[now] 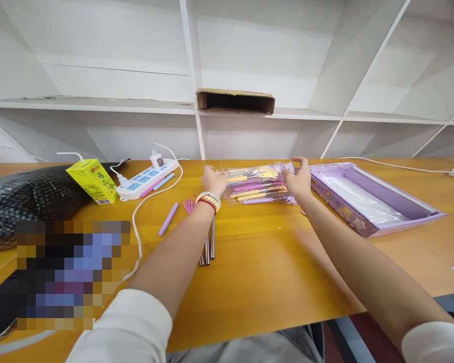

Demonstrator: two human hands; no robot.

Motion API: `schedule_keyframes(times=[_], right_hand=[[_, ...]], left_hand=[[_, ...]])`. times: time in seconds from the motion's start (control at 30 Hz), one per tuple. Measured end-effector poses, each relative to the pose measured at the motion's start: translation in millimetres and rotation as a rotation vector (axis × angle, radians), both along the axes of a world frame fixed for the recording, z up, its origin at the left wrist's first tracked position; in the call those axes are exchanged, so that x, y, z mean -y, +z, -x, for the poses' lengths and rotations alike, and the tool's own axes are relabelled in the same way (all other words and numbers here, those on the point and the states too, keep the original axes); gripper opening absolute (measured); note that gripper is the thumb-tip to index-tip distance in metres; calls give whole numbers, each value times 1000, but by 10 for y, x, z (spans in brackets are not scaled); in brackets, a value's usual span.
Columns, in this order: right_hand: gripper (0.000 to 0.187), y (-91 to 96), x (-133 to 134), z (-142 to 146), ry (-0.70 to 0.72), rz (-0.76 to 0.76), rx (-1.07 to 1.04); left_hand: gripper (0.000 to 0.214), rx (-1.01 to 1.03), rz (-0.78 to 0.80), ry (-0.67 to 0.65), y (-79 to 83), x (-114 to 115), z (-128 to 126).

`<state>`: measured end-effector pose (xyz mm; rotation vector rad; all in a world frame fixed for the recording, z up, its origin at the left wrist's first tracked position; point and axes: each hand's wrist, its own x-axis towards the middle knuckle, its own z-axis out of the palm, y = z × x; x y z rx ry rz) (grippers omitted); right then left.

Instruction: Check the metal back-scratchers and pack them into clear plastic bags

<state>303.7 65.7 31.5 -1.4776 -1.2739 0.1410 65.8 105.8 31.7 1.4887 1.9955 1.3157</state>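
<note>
A pile of back scratchers in clear plastic sleeves (258, 192) lies on the table in front of me, with yellow, pink and purple handles. My left hand (214, 182), wearing beaded bands at the wrist, closes on the left end of the top sleeve. At the other end, my right hand (298, 180) pinches the sleeve near a yellow hand-shaped head (268, 173); its fingertips are partly hidden. Beside my left forearm lie a pink hand-shaped head (189, 204) and several metal rods (212, 242), partly covered by the arm. A loose purple handle (168, 219) rests farther left.
An open purple box (401, 232) with plastic inside stands right. On the left are a white power strip (147, 179), a yellow drink carton (93, 180), a black wrapped bundle (30, 196) and a cable. A cardboard box (235, 102) sits on the white shelf behind.
</note>
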Motion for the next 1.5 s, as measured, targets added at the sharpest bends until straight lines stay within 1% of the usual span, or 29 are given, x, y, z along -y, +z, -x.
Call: schedule_keyframes(times=[0.07, 0.1, 0.17, 0.27, 0.3, 0.37, 0.43, 0.5, 0.63, 0.73, 0.8, 0.9, 0.97, 1.03, 1.17, 1.27, 1.4, 1.5], right_hand=[[41, 11, -85, -48, -92, 54, 63], [42, 2, -123, -75, -116, 84, 99], [47, -44, -188, -136, -119, 136, 159], [52, -146, -242, -220, -126, 172, 243], [52, -177, -246, -239, -131, 171, 279], [50, -220, -231, -259, -147, 144, 358], [46, -237, -190, -259, -163, 103, 431], [43, -235, -130, -252, -175, 72, 478], [41, -217, 28, -273, -184, 20, 488], [38, -216, 177, -338, -180, -14, 461], [35, -217, 285, -403, -172, -27, 447], [29, -199, 438, -524, -160, -31, 445], [23, -163, 518, -606, -165, -14, 428], [18, -106, 578, -681, -183, 23, 376], [16, 36, 641, -810, -227, 65, 263], [14, 136, 654, -930, -288, 97, 237], [11, 235, 645, -1176, -402, 222, 274], [11, 275, 620, -1412, -454, 344, 312]], left_hand=[[35, -45, 11, -29, -19, -153, -85], [34, -80, 21, -61, -40, -213, -114], [32, -181, 44, -144, -93, -291, -156], [28, -371, 74, -242, -153, -312, -203], [28, -427, 76, -248, -160, -299, -220], [31, -510, 54, -211, -153, -261, -250], [35, -563, -1, -155, -133, -219, -269], [35, -583, -21, -156, -120, -185, -273], [30, -557, 51, -302, -143, -142, -256], [28, -536, 60, -349, -167, -89, -239], [27, -530, 23, -371, -161, -27, -207], [23, -516, -83, -401, -110, 101, -86], [20, -492, -139, -406, -55, 197, 58], [17, -466, -154, -398, 4, 295, 251], [16, -422, -95, -314, 73, 487, 700], [15, -382, -25, -267, 56, 613, 971], [13, -378, 42, -284, -15, 720, 1156], [16, -473, 103, -288, -60, 756, 1204]])
